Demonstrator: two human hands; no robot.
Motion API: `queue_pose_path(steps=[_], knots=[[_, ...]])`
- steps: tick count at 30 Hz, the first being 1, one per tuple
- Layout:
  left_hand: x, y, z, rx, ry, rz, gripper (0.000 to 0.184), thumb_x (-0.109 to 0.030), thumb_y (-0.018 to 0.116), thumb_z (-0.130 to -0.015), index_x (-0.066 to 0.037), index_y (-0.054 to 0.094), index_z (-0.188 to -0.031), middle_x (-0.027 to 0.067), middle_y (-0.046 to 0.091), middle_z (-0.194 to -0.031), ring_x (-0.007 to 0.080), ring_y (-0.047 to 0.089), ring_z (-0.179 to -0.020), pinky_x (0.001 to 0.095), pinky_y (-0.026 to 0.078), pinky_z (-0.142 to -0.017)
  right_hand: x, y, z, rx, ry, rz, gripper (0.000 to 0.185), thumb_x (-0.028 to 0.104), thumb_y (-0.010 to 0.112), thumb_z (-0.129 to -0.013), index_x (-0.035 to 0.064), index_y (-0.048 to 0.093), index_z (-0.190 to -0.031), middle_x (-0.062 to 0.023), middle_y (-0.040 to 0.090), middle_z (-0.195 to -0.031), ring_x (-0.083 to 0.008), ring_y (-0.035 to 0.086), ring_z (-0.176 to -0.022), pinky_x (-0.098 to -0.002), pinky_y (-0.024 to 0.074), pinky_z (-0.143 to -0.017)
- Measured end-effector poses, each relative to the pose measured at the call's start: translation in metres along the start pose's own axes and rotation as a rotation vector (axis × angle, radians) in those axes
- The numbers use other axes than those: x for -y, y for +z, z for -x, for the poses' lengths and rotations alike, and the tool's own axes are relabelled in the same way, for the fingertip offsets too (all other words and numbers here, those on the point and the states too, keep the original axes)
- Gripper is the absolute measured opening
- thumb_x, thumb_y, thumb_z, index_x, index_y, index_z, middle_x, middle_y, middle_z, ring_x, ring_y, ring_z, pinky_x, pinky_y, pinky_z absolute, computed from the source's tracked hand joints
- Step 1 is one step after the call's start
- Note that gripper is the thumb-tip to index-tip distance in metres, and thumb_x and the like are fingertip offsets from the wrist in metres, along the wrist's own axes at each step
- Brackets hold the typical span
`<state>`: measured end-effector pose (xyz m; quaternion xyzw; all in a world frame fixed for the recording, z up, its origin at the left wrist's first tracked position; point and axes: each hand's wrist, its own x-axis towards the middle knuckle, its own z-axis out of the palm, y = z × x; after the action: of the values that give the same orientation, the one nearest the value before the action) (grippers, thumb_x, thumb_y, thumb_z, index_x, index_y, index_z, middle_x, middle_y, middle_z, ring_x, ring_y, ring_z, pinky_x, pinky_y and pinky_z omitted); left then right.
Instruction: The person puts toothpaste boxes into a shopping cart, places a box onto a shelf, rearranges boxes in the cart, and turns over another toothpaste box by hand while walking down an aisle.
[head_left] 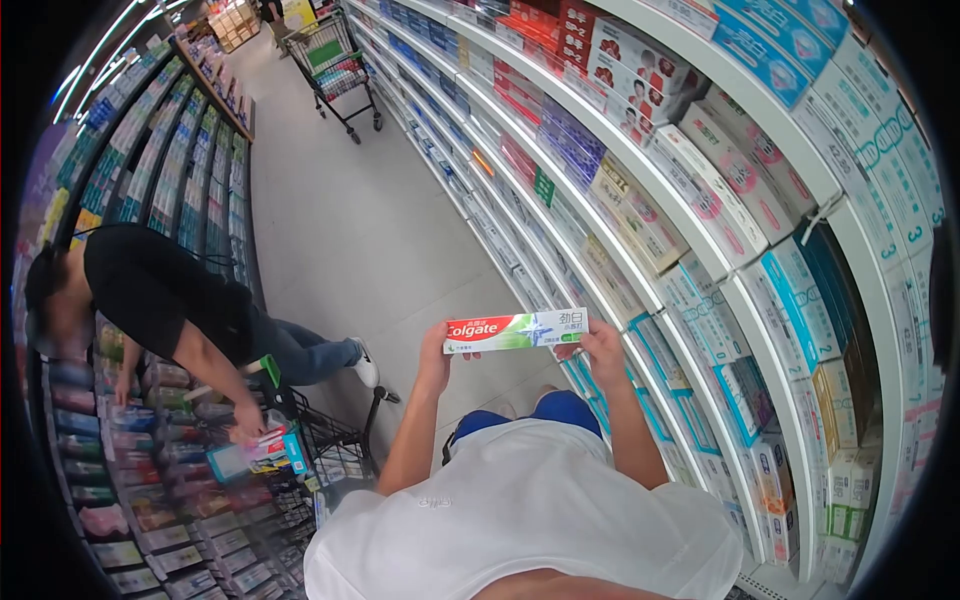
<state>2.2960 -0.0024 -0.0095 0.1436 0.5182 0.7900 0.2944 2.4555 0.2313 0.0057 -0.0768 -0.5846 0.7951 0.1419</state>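
A Colgate toothpaste box (515, 330), red, green and white, is stretched level between my two hands in front of my chest. My left hand (437, 350) grips its left end, with fingertips showing under the lower edge. At the other end, my right hand (601, 350) pinches the corner between thumb and fingers. The printed front of the box faces up toward me. Close by on the right, shelves hold toothpaste boxes (640, 215) in many colours.
At left, a person in a black top (165, 290) leans toward the left shelves (190, 150), holding a blue-and-white package (258, 455). A shopping cart (335, 440) stands beside them. Farther up the aisle floor (340, 210) is another cart (330, 65). White shelf edges (690, 170) curve along my right.
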Motion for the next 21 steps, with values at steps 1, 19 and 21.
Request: queue_pose_path(steps=[1, 19, 21], knots=[[-0.001, -0.004, -0.003, -0.023, 0.001, -0.001, 0.043, -0.040, 0.041, -0.094, -0.002, 0.058, -0.086, 0.0114, 0.064, -0.072, 0.0173, 0.061, -0.060, 0.0270, 0.045, -0.056, -0.002, 0.001, -0.008, 0.007, 0.002, -0.002, 0.041, 0.027, 0.056, -0.087, -0.0092, 0.058, -0.107, -0.0169, 0.068, -0.087, -0.0210, 0.066, -0.075, -0.0295, 0.0521, -0.067], [-0.051, -0.051, -0.236, 0.035, 0.041, -0.069, 0.038, -0.034, 0.038, -0.097, -0.002, 0.058, -0.093, 0.0114, 0.067, -0.085, 0.0175, 0.065, -0.071, 0.0273, 0.046, -0.059, -0.012, -0.024, -0.261, -0.008, -0.072, -0.026, 0.034, 0.019, 0.053, -0.088, -0.0087, 0.056, -0.107, -0.0167, 0.067, -0.087, -0.0209, 0.066, -0.073, -0.0305, 0.0521, -0.066], [-0.057, -0.063, -0.269, 0.101, 0.094, -0.071, 0.033, -0.030, 0.041, -0.096, -0.001, 0.057, -0.096, 0.0105, 0.066, -0.086, 0.0158, 0.064, -0.075, 0.0271, 0.047, -0.060, -0.016, -0.028, -0.289, -0.002, -0.130, -0.035, 0.033, 0.018, 0.054, -0.088, -0.0081, 0.054, -0.109, -0.0170, 0.066, -0.090, -0.0209, 0.066, -0.073, -0.0307, 0.0522, -0.066]])
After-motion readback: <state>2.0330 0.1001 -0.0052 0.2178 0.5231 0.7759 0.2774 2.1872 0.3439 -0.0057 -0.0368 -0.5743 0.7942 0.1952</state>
